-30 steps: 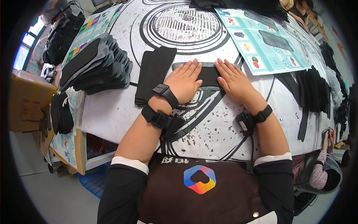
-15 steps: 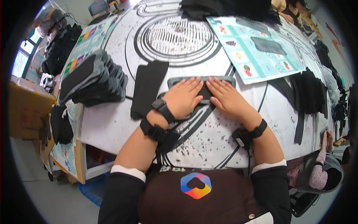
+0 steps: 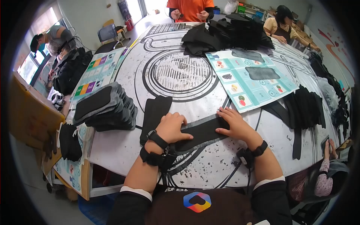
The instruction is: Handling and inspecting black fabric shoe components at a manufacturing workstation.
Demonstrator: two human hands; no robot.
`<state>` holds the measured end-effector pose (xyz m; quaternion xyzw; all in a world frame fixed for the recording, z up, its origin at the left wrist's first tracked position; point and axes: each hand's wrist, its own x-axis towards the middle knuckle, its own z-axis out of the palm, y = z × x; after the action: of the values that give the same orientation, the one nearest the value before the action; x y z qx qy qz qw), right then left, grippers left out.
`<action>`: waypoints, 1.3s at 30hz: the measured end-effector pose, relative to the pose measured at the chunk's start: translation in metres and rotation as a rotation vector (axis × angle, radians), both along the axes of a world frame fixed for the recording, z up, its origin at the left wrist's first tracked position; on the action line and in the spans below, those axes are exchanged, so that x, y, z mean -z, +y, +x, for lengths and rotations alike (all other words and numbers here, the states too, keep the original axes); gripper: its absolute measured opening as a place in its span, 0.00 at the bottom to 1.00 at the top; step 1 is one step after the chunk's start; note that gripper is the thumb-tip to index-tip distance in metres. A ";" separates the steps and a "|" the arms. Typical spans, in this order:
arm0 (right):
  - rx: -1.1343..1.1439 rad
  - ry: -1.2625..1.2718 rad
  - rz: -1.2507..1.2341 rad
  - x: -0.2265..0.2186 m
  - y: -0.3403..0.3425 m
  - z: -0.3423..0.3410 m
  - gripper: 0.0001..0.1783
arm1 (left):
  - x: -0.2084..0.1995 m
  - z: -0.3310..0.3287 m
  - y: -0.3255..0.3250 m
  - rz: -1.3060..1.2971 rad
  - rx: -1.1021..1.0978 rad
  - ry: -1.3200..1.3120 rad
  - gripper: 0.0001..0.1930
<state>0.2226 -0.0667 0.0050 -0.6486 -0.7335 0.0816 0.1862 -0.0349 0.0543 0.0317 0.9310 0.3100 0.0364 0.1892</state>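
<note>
A grey felt pad with a black fabric strip (image 3: 204,131) on top lies slantwise on the table before me, its right end farther away. My left hand (image 3: 171,128) rests over its left end, fingers bent and thumb stretched apart on the strip. At the other end is my right hand (image 3: 237,125), its fingers spread past the far edge and the thumb touching the strip. Both palms cover the ends of the pad. Just left of my left hand lies a flat black fabric piece (image 3: 155,116). Beyond it stands a stack of grey-and-black pads (image 3: 107,107).
A pale printed board (image 3: 258,88) with two grey pads lies at the far right. Black fabric strips (image 3: 302,108) are heaped at the right; a black fabric pile (image 3: 236,33) sits at the back. Several people are around the table. A cardboard box (image 3: 32,108) stands left.
My hands have drawn apart from the middle of the pad toward its ends, and their fingers have spread. The pad has turned to a slant. My view has tilted up, showing more of the room.
</note>
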 end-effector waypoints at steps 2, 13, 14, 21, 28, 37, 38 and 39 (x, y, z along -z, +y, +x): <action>-0.033 0.074 -0.015 -0.001 -0.002 0.002 0.38 | -0.003 -0.003 0.002 -0.065 0.037 0.016 0.29; -0.046 0.194 -0.035 -0.021 -0.006 0.003 0.44 | -0.015 -0.008 -0.004 -0.089 0.137 -0.061 0.22; 0.002 0.294 -0.034 -0.022 -0.006 0.002 0.45 | -0.018 -0.007 -0.004 -0.093 0.138 -0.059 0.22; 0.072 1.243 0.049 -0.026 -0.004 0.008 0.49 | -0.029 0.008 -0.011 0.805 0.089 -0.749 0.13; -0.102 1.740 -0.209 -0.045 -0.012 0.013 0.36 | -0.024 0.002 -0.010 0.968 0.048 -0.797 0.15; 0.182 1.622 -0.011 -0.045 -0.008 -0.005 0.25 | -0.030 0.000 -0.011 0.947 0.072 -0.823 0.14; 0.242 1.650 0.020 -0.047 -0.009 -0.006 0.26 | -0.038 -0.002 -0.012 0.904 0.060 -0.841 0.14; 0.235 1.646 0.016 -0.048 -0.010 -0.007 0.26 | -0.049 -0.008 -0.014 0.790 0.049 -0.796 0.11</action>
<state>0.2156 -0.0765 0.0530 -0.4526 -0.2909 0.5048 0.6751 -0.0434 0.0399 0.0806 0.8525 0.1559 0.4939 -0.0707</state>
